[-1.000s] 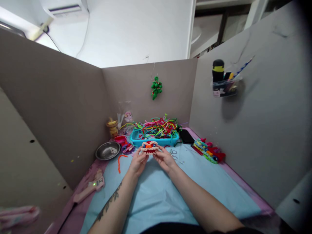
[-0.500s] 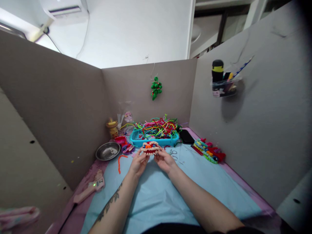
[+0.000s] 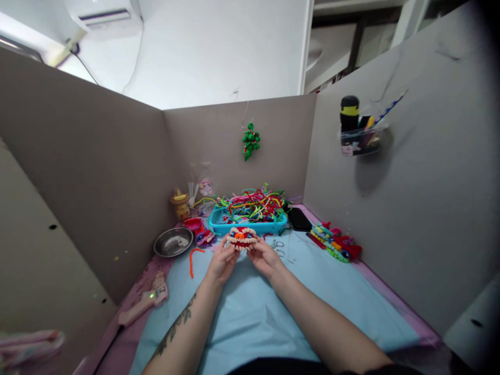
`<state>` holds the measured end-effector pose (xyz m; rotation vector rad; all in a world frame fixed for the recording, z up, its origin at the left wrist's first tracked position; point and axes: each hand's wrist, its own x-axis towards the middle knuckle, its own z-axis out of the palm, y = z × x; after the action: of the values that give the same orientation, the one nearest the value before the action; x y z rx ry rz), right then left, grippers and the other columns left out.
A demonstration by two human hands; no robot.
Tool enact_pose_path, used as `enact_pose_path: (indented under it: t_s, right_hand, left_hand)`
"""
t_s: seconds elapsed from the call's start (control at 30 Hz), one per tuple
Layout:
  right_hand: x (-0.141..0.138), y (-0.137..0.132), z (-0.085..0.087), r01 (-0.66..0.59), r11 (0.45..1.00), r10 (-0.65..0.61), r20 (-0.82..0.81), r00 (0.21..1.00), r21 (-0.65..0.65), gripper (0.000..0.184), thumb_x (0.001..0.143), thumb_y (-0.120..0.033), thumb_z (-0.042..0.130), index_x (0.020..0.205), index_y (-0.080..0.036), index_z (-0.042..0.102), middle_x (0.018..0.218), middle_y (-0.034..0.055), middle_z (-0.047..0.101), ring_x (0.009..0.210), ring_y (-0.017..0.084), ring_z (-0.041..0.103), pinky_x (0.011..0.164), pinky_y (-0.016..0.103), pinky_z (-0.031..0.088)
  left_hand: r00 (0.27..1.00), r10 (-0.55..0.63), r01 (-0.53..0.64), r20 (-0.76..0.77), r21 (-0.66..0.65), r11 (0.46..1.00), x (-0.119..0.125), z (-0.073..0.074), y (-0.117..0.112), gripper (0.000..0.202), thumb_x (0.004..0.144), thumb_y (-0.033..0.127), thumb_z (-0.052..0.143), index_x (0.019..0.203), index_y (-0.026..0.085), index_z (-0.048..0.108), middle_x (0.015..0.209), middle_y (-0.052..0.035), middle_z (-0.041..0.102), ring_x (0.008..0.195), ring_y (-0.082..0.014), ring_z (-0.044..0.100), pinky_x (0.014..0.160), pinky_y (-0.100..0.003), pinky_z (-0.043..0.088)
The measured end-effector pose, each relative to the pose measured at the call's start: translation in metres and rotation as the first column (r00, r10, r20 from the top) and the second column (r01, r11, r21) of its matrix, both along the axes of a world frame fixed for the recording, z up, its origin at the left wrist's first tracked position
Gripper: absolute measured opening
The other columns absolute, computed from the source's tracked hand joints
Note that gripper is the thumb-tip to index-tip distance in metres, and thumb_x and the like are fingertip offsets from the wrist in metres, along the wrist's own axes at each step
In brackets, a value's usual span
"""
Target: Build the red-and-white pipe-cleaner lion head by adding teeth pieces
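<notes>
Between both hands, just above the light blue table mat [image 3: 250, 312], sits the small red, orange and cream pipe-cleaner piece [image 3: 242, 237]. Long axis runs left-right, roughly level, front face toward the camera.

Left hand [image 3: 222, 260] pinches the left end; right hand [image 3: 263, 257] pinches the right end. Both are closed around it with fingertips curled up from below, thumbs on the near side. Neither hand is nearer than the other: the piece spans the gap, touching both. Forearms converge on it from the bottom edge.

Directly behind the piece, near but apart: turquoise plastic tray [image 3: 219, 226] heaped with mixed-colour pipe cleaners [image 3: 252, 203]. Left of the hands: round steel bowl [image 3: 173, 242], a loose orange pipe cleaner [image 3: 193, 258] on the mat, and a pink glue gun [image 3: 142, 304] closer to the camera with a green light on. Right of the hands, well apart: a multicolour finished pipe-cleaner figure [image 3: 334, 244] and a black phone [image 3: 299, 219] beside the tray.

Hard to read:
- back of the piece and the exact finger contact points, hidden by the piece itself
- what the piece depicts, too small to tell
- contents of the bowl, just pale specks
- scissors or wire bits right of the right hand, unclear
- pink object at bottom left corner is cut off
</notes>
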<state>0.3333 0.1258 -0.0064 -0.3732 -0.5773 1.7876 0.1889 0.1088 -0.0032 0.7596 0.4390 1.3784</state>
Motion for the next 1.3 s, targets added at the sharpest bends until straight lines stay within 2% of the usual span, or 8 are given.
enact_pose_path:
  t_s: [0.13,0.37,0.53,0.67,0.83,1.07,1.2,1.3]
  right_hand:
    - [-0.001,-0.001,0.003,0.012,1.0,-0.012,-0.007,1.0,0.01,0.038,0.056,-0.003,0.066,0.089,-0.02,0.063,0.073,-0.0039,0.069,0.059,0.008,0.062,0.056,0.017,0.048]
    - [0.003,-0.006,0.006,-0.021,0.999,0.024,-0.091,0.996,0.034,0.043,0.059,-0.003,0.064,0.098,-0.021,0.061,0.076,-0.0026,0.069,0.064,0.009,0.062,0.066,0.02,0.051]
    - [0.005,-0.011,0.012,-0.006,0.997,0.007,-0.025,1.0,0.071,0.04,0.063,-0.009,0.068,0.099,-0.022,0.061,0.085,-0.0005,0.069,0.072,0.011,0.064,0.068,0.023,0.051]
    - [0.005,-0.014,0.016,0.037,0.991,-0.044,0.06,0.997,0.127,0.042,0.059,-0.011,0.073,0.098,-0.021,0.059,0.085,-0.0002,0.069,0.074,0.014,0.065,0.067,0.025,0.05]
    - [0.003,-0.017,0.016,0.041,0.985,-0.069,0.171,0.983,0.165,0.053,0.054,-0.011,0.077,0.101,-0.021,0.055,0.076,-0.0009,0.068,0.068,0.014,0.064,0.064,0.025,0.048]
    - [0.002,-0.017,0.014,0.048,0.983,-0.095,0.26,0.961,0.18,0.055,0.054,-0.014,0.077,0.103,-0.021,0.053,0.073,-0.0019,0.067,0.066,0.014,0.063,0.064,0.026,0.048]
    - [0.005,-0.017,0.014,0.028,0.983,-0.085,0.314,0.945,0.183,0.052,0.056,-0.016,0.075,0.103,-0.02,0.053,0.073,-0.001,0.066,0.06,0.014,0.062,0.058,0.026,0.048]
    - [0.007,-0.018,0.015,-0.006,0.98,-0.058,0.314,0.948,0.2,0.052,0.058,-0.018,0.075,0.105,-0.021,0.053,0.075,0.0004,0.066,0.06,0.015,0.062,0.056,0.027,0.049]
  left_hand:
    - [1.0,-0.012,0.012,0.01,0.006,1.0,0.0,0.0,-0.001,0.05,0.066,0.004,0.068,0.112,0.019,0.052,0.1,-0.005,0.065,0.09,-0.013,0.061,0.085,-0.025,0.043]
    - [1.0,-0.003,0.003,0.002,-0.007,1.0,0.0,0.003,-0.002,0.044,0.068,0.006,0.068,0.108,0.018,0.054,0.099,-0.0042,0.064,0.086,-0.0117,0.061,0.085,-0.025,0.044]
    - [0.998,-0.057,0.057,0.011,-0.014,0.998,0.0,0.005,-0.005,0.047,0.067,0.007,0.07,0.11,0.019,0.053,0.104,-0.005,0.062,0.088,-0.0132,0.061,0.086,-0.028,0.044]
    - [0.992,-0.122,0.124,0.041,-0.078,0.989,-0.001,0.006,-0.007,0.039,0.074,0.022,0.067,0.11,0.023,0.053,0.104,-0.0047,0.062,0.082,-0.0138,0.06,0.077,-0.03,0.048]
    - [0.991,-0.123,0.118,-0.051,-0.102,0.988,-0.002,0.006,-0.007,0.037,0.075,0.03,0.066,0.109,0.022,0.054,0.107,-0.0076,0.061,0.082,-0.0162,0.061,0.067,-0.027,0.047]
    - [0.988,-0.078,0.055,-0.13,-0.173,0.983,-0.005,0.004,-0.006,0.041,0.072,0.037,0.067,0.11,0.026,0.053,0.11,-0.0068,0.059,0.08,-0.0185,0.062,0.066,-0.031,0.048]
    - [0.971,-0.029,0.005,-0.237,-0.101,0.995,-0.007,0.006,-0.008,0.046,0.069,0.032,0.071,0.111,0.025,0.053,0.12,-0.009,0.055,0.088,-0.0212,0.061,0.068,-0.032,0.05]
    - [0.954,-0.056,0.038,-0.295,-0.067,0.997,-0.008,0.009,-0.01,0.047,0.068,0.029,0.072,0.111,0.023,0.055,0.121,-0.0106,0.054,0.087,-0.0218,0.06,0.067,-0.033,0.05]
